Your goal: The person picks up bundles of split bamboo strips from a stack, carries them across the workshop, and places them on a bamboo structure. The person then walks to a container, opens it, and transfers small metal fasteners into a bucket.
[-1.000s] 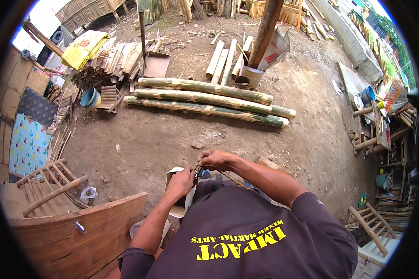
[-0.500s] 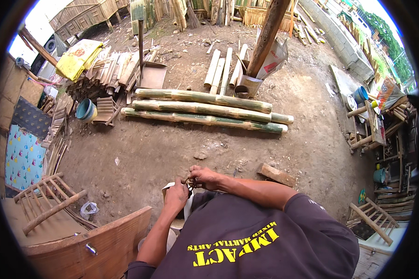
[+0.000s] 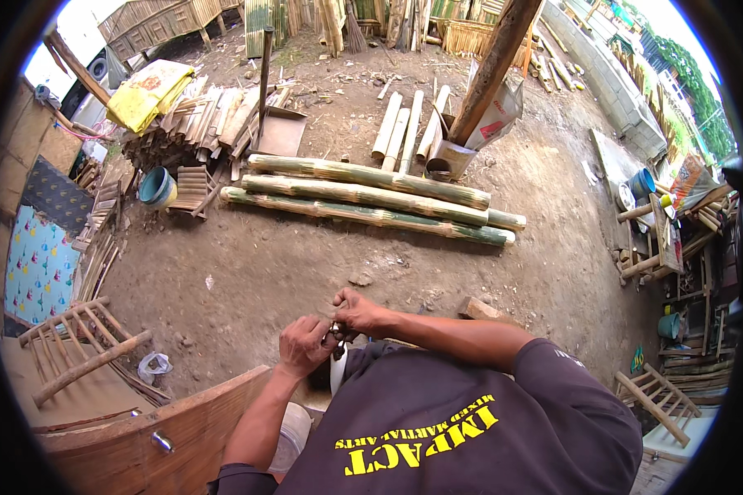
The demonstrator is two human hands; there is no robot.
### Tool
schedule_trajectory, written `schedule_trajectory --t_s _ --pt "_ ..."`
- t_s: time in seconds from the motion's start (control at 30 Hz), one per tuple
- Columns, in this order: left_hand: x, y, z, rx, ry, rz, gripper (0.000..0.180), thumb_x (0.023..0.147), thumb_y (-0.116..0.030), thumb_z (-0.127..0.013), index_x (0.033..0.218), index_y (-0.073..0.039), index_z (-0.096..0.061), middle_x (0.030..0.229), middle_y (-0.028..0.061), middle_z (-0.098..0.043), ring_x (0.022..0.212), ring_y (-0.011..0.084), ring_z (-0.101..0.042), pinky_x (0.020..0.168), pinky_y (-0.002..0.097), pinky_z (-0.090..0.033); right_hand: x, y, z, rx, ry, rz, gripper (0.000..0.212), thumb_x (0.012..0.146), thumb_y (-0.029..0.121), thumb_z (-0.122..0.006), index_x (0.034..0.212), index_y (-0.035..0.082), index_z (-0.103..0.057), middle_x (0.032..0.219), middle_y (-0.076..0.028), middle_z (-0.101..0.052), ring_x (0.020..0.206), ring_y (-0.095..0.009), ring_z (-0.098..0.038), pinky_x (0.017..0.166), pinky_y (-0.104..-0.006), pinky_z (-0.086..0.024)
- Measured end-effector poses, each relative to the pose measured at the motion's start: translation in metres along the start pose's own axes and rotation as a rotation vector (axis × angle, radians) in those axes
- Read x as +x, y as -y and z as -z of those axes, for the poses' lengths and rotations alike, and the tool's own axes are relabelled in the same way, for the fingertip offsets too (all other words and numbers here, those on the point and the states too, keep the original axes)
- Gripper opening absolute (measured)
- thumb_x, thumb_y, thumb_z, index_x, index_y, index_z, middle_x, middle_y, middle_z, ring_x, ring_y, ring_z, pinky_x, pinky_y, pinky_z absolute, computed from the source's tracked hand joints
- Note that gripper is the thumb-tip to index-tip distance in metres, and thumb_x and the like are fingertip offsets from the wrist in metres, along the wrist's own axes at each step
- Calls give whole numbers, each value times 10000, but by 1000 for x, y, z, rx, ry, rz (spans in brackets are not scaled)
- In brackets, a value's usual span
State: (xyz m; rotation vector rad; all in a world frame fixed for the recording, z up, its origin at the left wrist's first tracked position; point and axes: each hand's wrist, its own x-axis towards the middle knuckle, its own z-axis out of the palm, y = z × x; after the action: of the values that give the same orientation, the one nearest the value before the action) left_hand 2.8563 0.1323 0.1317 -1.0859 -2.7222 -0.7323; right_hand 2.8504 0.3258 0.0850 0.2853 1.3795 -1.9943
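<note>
My left hand [image 3: 305, 342] and my right hand [image 3: 359, 313] meet in front of my dark shirt, fingers bent and pinched together. Between them is a small dark item [image 3: 337, 330] with shiny spots, looped or knobbly; its kind is too small to make out. A white thing [image 3: 338, 367] shows just below the fingers, partly hidden by the shirt. Beside my left forearm stands a pale, whitish bucket [image 3: 293, 437], mostly covered by my body.
Several green bamboo poles [image 3: 363, 194] lie across the dirt ground ahead. A wood block [image 3: 480, 309] is near my right forearm. To the left are a wooden board [image 3: 198, 429], a small bamboo rack [image 3: 82, 351] and a blue bucket [image 3: 157, 188]. A wooden post [image 3: 495, 70] leans beyond the poles.
My left hand has shifted left and turned, its back now more in view. The right hand has moved slightly, still near it. The view has swung a little.
</note>
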Motion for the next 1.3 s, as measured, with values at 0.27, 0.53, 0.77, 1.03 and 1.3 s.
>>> schedule_trajectory --t_s 0.27,0.53,0.77,1.03,1.3 --pt "50 1 3 -953 492 624 137 936 -175 -620 990 -49 -628 816 80 -650 796 171 -654 675 310 -526 -65 10 63 -896 -63 179 268 878 184 -655 1124 76 -651 872 -155 -708 805 -274 -689 728 -387 -529" --pt "127 31 -3 117 508 -153 217 935 -344 -632 944 -148 -726 917 36 -713 935 213 -661 808 380 -491 -103 -11 107 -560 283 -5 258 993 216 -565 1183 74 -667 1061 -60 -696 1013 -155 -609 931 -323 -463" --pt "144 -77 -123 -118 55 25 165 953 -167 -590 1071 -69 -652 1118 157 -647 1066 323 -615 927 430 -476 -107 -54 160 686 79 -15 258 1074 302 -448 964 106 -575 967 -45 -603 930 -195 -584 893 -357 -473" --pt "117 -164 -189 -775 764 490 338 1011 -217 -545 1243 22 -490 1093 195 -612 1061 237 -589 947 373 -456 -130 -27 237 756 -370 -91 243 1074 287 -460 988 86 -566 763 -3 -521 670 -155 -498 676 -345 -473" --pt "149 -197 -222 -1221 934 516 271 1024 -165 -540 1237 -8 -598 1082 37 -651 1008 111 -561 901 275 -453 -202 38 301 691 -387 -121 200 1073 272 -468 992 100 -531 737 28 -485 601 -103 -466 620 -287 -479"
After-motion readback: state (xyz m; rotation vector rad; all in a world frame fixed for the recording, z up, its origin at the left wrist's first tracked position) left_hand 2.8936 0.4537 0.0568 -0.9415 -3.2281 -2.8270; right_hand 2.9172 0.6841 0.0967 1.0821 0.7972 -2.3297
